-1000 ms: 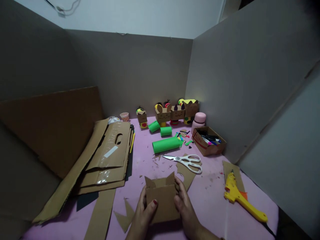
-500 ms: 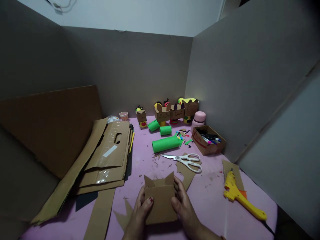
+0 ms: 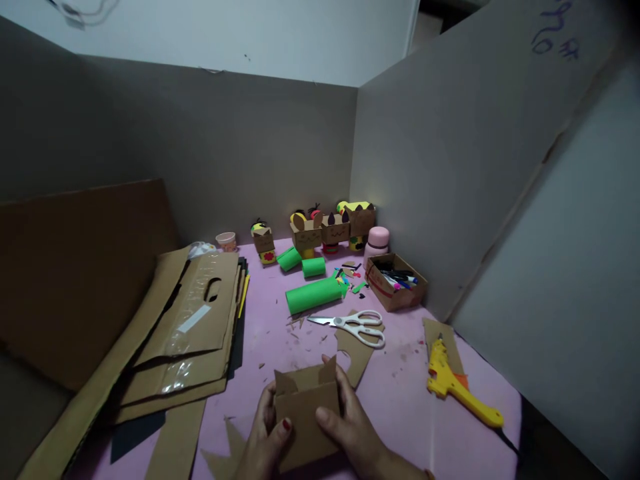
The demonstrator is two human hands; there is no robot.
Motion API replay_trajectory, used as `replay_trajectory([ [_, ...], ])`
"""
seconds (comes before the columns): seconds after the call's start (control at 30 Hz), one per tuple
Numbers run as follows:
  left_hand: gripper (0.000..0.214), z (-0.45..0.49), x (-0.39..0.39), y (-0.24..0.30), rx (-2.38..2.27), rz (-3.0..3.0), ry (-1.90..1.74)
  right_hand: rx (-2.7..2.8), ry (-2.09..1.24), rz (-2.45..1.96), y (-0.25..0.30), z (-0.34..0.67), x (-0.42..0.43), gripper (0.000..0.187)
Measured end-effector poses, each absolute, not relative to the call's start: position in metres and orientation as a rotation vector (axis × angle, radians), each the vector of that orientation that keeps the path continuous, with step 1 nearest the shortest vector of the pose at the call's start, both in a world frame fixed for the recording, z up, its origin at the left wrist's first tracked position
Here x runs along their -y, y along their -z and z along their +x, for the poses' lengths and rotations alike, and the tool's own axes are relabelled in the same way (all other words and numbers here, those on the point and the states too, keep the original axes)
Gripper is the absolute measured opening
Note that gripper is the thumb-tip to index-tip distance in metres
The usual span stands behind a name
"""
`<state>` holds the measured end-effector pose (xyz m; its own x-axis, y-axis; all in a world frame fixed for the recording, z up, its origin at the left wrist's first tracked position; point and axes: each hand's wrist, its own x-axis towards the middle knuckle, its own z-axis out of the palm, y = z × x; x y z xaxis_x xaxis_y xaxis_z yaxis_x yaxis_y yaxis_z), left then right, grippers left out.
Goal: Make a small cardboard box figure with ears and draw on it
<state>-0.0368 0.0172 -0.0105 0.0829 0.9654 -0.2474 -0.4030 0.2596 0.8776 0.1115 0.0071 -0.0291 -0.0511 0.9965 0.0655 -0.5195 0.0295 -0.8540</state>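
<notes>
Between my two hands is a small brown cardboard box [image 3: 304,423] with two pointed ears on its top edge. My left hand [image 3: 265,433] grips its left side, thumb across the front face. On the other side my right hand [image 3: 353,423] holds it, thumb pressed on the front and fingers behind. Beyond the box lie white-handled scissors [image 3: 353,327], partly on a cut cardboard scrap [image 3: 354,360]. A spiky cardboard offcut [image 3: 225,450] lies beside my left hand.
Stacked flattened cardboard [image 3: 195,333] fills the left. Green paper tubes [image 3: 315,295] and several cardboard-headed figures [image 3: 306,235] stand or lie farther back. At right are a pen box [image 3: 397,293], a pink bottle [image 3: 377,241] and a yellow glue gun [image 3: 455,387].
My view has turned to the right, so the table things appear farther left. The eared box is still in both hands, now slightly tilted.
</notes>
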Motion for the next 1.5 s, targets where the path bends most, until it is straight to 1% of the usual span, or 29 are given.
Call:
replay_trajectory([
  [0.2,0.076,-0.041,-0.016,0.019,-0.870,0.773,-1.156,0.865,-1.406,-0.834,0.022,0.114,-0.003,0.095],
  [0.33,0.075,-0.043,-0.013,0.021,-0.840,0.807,-1.164,0.864,-1.445,-0.837,0.024,0.116,-0.001,0.093],
  [0.43,0.080,-0.040,-0.010,0.019,-0.804,0.778,-1.160,0.914,-1.553,-0.735,0.022,0.117,0.001,0.092],
  [0.53,0.088,-0.039,-0.009,0.018,-0.764,0.757,-1.131,0.921,-1.605,-0.711,0.019,0.116,0.003,0.097],
  [0.67,0.088,-0.039,-0.009,0.018,-0.780,0.748,-1.137,0.866,-1.602,-0.664,0.018,0.114,0.004,0.103],
  [0.73,0.083,-0.040,-0.010,0.019,-0.784,0.728,-1.120,0.865,-1.561,-0.683,0.020,0.114,0.003,0.100],
  [0.87,0.074,-0.041,-0.012,0.018,-0.766,0.687,-1.106,0.872,-1.489,-0.817,0.024,0.115,0.001,0.082],
  [0.93,0.073,-0.040,-0.013,0.016,-0.767,0.655,-1.116,0.818,-1.492,-0.834,0.026,0.116,0.001,0.081],
  [1.03,0.071,-0.039,-0.015,0.014,-0.751,0.591,-1.116,0.636,-1.553,-0.801,0.024,0.116,0.001,0.076],
  [1.17,0.067,-0.040,-0.018,0.012,-0.704,0.541,-1.097,0.412,-1.756,-0.703,0.015,0.122,-0.003,0.058],
  [1.3,0.064,-0.040,-0.018,0.014,-0.667,0.565,-1.076,0.401,-1.882,-0.664,0.009,0.128,-0.007,0.057],
  [1.43,0.063,-0.040,-0.017,0.015,-0.672,0.530,-1.073,0.448,-1.783,-0.660,0.015,0.125,-0.004,0.050],
  [1.5,0.065,-0.040,-0.016,0.016,-0.676,0.544,-1.088,0.505,-1.690,-0.676,0.019,0.122,-0.001,0.054],
])
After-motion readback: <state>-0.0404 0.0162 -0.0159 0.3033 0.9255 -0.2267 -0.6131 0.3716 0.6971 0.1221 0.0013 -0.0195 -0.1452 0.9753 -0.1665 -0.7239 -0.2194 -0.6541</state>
